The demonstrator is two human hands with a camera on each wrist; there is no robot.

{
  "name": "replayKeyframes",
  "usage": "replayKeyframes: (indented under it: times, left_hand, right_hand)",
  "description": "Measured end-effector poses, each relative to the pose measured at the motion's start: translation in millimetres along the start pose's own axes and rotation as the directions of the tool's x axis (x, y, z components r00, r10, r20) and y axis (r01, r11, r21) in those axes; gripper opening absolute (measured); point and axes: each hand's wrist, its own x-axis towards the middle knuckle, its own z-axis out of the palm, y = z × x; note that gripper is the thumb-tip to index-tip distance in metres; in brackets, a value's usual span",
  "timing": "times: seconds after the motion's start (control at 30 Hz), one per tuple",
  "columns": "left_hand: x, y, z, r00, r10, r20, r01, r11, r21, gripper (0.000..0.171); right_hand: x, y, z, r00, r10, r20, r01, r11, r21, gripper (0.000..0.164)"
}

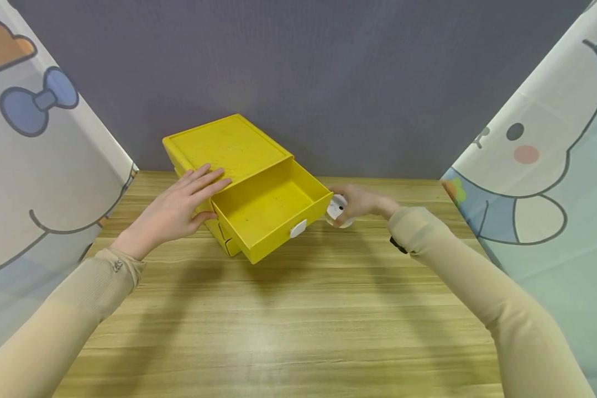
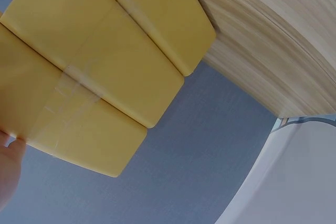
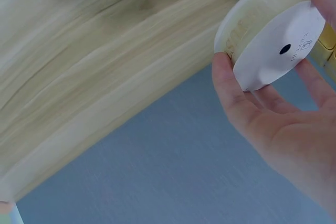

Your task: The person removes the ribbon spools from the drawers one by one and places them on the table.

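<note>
My right hand [image 1: 360, 202] grips a spool of cream ribbon [image 3: 278, 32] with white round end discs, fingers and thumb spread about its rim. In the head view the spool sits just right of the pulled-out drawer [image 1: 273, 207], partly covered by the hand. That yellow drawer has a white pull [image 1: 298, 229] on its front, and its inside is bare apart from small specks. On the top front edge of the yellow drawer cabinet [image 1: 229, 143] rests my left hand [image 1: 179, 207], fingers extended and thumb down by the side.
The cabinet stands angled on a wood-grain table [image 1: 288, 331] before a grey-blue back panel [image 1: 308, 83]. Cartoon-printed curtains hang at left [image 1: 40, 182] and right [image 1: 542, 166]. Clear tape [image 2: 68, 98] runs across the cabinet's side.
</note>
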Motion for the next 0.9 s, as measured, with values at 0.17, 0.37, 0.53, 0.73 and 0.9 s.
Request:
replayKeyframes:
  times: [0.17,0.37,0.53,0.73,0.9]
  left_hand:
    - [-0.2,0.6,-0.4,1.0,0.002,0.001,-0.002,1.0,-0.001,0.078]
    - [0.3,0.5,-0.3,1.0,0.004,0.002,-0.004,1.0,0.003,0.078]
    - [0.5,0.8,0.0,1.0,0.004,0.0,-0.004,1.0,0.002,0.079]
    - [0.4,1.3,0.9,1.0,0.007,-0.005,-0.007,1.0,0.002,0.079]
    - [-0.3,2.7,1.6,1.0,0.004,-0.003,-0.004,1.0,0.003,0.078]
  right_hand:
    - [0.4,2.3,3.2,1.0,0.016,0.014,-0.016,1.0,0.015,0.078]
    - [0.6,4.9,7.5,0.999,0.029,0.012,-0.03,0.999,0.037,0.078]
    - [2.8,9.6,11.6,1.0,0.025,0.005,-0.026,0.999,0.037,0.076]
    - [3.3,11.2,16.1,0.999,0.038,0.012,-0.039,0.999,0.017,0.078]
    - [3.0,11.9,18.9,0.999,0.039,0.007,-0.039,0.999,-0.002,0.08]
